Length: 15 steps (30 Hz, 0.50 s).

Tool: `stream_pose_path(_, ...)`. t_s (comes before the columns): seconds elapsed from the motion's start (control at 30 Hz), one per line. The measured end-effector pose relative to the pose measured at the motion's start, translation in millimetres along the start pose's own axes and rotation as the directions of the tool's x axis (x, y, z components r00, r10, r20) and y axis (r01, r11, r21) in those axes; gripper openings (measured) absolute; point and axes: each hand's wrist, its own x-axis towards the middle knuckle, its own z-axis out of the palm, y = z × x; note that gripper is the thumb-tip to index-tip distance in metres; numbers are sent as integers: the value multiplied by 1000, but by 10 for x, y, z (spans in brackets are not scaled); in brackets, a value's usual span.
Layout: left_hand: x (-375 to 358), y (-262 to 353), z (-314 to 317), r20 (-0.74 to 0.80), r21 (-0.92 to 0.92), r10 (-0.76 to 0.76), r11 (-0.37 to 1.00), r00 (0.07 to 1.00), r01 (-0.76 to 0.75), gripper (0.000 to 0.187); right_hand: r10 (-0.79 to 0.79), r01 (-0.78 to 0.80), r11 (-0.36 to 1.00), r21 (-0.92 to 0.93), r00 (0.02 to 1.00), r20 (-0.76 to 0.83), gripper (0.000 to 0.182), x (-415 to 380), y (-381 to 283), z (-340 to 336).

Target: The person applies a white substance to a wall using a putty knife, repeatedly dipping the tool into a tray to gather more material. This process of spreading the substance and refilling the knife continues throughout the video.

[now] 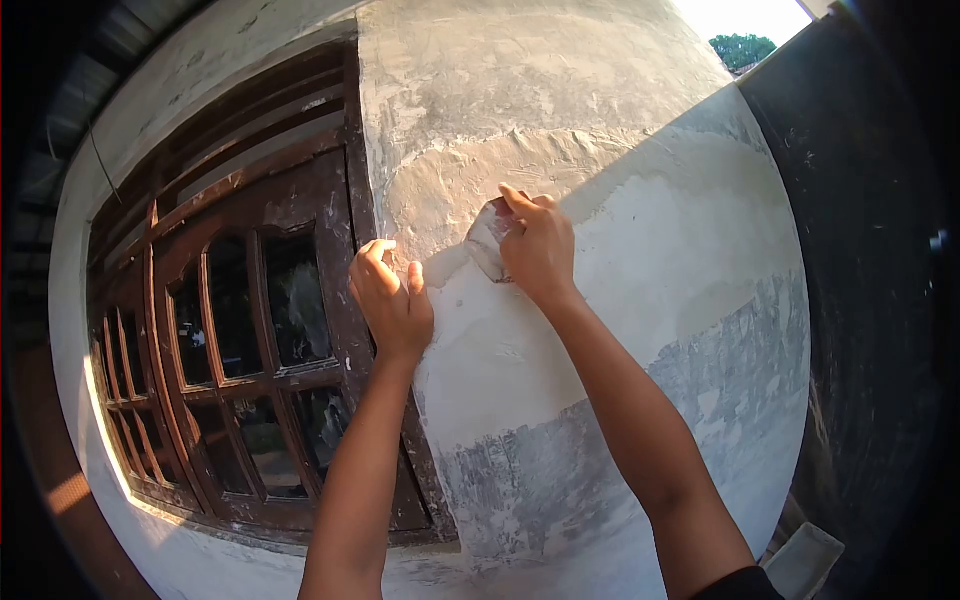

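My right hand (540,245) grips a small flat putty scraper (488,240), smeared with pale plaster and reddish near the fingers. Its blade lies against the wall (640,250), where the wet-looking coat meets the sunlit part. Part of the scraper is hidden behind my fingers. To the left, my left hand (392,305) is beside the edge of the brown window frame (362,200), fingers bent and thumb apart, with nothing in it. Ridged, rough plaster (500,160) shows above both hands.
A brown wooden window (250,380) with glass panes fills the left side. Lower down, the wall has a grey, patchy band (530,480). At the right stands a dark panel (850,200), with a pale block-like object (805,560) at its foot. A shadow edge crosses the wall diagonally.
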Motion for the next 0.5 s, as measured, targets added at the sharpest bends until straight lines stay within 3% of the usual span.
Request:
stream_pose_path(0.07,16,12,14,-20,14,15,1000,1000,-15,38,334,-339,941,5,924,-188,47,85,166,-184)
stream_pose_path(0.1,12,5,13,-22,11,12,1000,1000,-12,38,420,-416,907,70,877,-231,46,91,195,-285)
stream_pose_path(0.13,12,-9,11,-17,0,-3,1000,1000,3,38,418,-414,908,67,878,-232,46,64,163,-274)
stream_pose_path(0.2,4,-8,22,-8,-16,-18,1000,1000,18,38,241,-227,965,132,965,-105,43,-33,2,-186)
stream_pose_path(0.23,8,-5,24,-14,-11,-20,1000,1000,20,38,167,-163,983,78,985,-45,42,-83,-12,-84)
stream_pose_path(0.27,12,-5,20,-17,-3,-17,1000,1000,17,37,171,-167,983,79,984,-46,42,-74,3,-105)
stream_pose_path(0.33,8,-18,29,-16,1,-2,1000,1000,2,37,354,-366,930,-34,916,-191,45,-1,95,-190)
stream_pose_path(0.37,8,-25,31,-22,4,7,1000,1000,-7,37,455,-464,886,11,863,-221,46,72,177,-299)
stream_pose_path(0.4,16,-24,26,-24,4,8,1000,1000,-8,37,454,-463,886,12,863,-223,46,72,174,-275)
stream_pose_path(0.47,12,-9,20,-13,-4,-15,1000,1000,14,37,393,-351,903,247,908,-145,44,41,98,-183)
stream_pose_path(0.5,12,-6,28,-15,-6,-18,1000,1000,18,37,293,-274,937,219,954,-61,43,-6,-62,-148)
